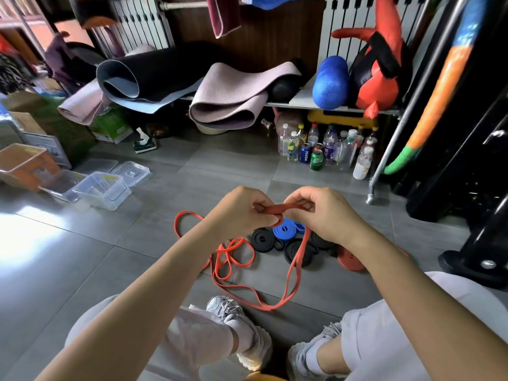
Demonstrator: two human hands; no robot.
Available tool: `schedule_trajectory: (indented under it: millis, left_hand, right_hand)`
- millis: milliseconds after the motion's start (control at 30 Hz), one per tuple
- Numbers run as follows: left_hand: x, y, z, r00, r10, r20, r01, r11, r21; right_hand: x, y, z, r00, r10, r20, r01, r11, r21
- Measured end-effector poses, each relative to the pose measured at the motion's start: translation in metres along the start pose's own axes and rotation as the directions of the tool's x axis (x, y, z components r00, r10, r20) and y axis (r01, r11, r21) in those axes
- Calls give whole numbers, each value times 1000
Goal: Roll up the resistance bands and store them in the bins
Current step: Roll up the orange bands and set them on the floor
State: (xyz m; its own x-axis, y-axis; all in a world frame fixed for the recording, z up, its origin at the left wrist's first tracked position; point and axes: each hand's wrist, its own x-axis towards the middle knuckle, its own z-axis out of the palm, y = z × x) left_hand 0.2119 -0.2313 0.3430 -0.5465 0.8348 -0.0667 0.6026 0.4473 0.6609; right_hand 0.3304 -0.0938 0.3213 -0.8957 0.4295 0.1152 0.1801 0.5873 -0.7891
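Observation:
A long orange resistance band (286,209) stretches between both hands, folded at its end. My left hand (242,209) pinches it from the left and my right hand (324,213) pinches it from the right. The band's loose loops (228,259) trail over the grey floor tiles toward my feet. Just beyond my hands lie rolled bands: a blue one (286,229), several black ones (298,251) and an orange roll (350,259) partly hidden by my right wrist. Clear plastic bins (101,189) stand on the floor at the left, beside an orange-tinted bin (23,163).
A low shelf (302,101) at the back holds rolled yoga mats, a blue foam roller (330,82) and a red bag. Bottles and cans (324,149) crowd the floor under it. A black equipment frame (467,188) stands at the right. Bin lids (130,173) lie behind the bins.

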Motion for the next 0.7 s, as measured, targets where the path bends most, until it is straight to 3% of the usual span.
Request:
schedule_trajectory:
  millis: [200, 333, 433, 467, 500, 567, 600, 633, 700]
  left_hand:
    - [-4, -2, 8, 995, -76, -58, 48, 926, -376]
    - [-9, -9, 26, 994, -102, -24, 50, 658, -752]
    - [-10, -12, 37, 991, -132, 20, 87, 525, -847]
    - [-9, -12, 37, 991, -131, 28, 95, 541, -835]
    - [-8, -12, 36, 992, -127, 16, 93, 625, -775]
    - [-5, -10, 29, 996, -81, -46, 52, 894, -445]
    - [-3, -7, 24, 998, -30, -63, 15, 973, -231]
    - [-2, -2, 19, 998, 23, -56, -25, 998, -49]
    - [1, 8, 9, 996, 83, -15, -80, 985, 153]
  right_hand:
    - [-7, 5, 13, 993, 54, -101, -29, 970, 239]
    - [-15, 11, 29, 979, 184, -90, -95, 798, 595]
    - [-17, 13, 31, 981, 185, -65, -100, 756, 646]
    - [-17, 14, 30, 984, 165, -67, -89, 782, 616]
    - [-17, 14, 28, 989, 135, -67, -74, 817, 571]
    - [-16, 14, 23, 996, 77, -42, -52, 907, 419]
    - [-16, 14, 21, 998, 52, -24, -42, 947, 318]
    - [-15, 13, 21, 1000, 27, -8, -24, 976, 215]
    - [-12, 10, 20, 1000, -2, -9, 3, 999, 46]
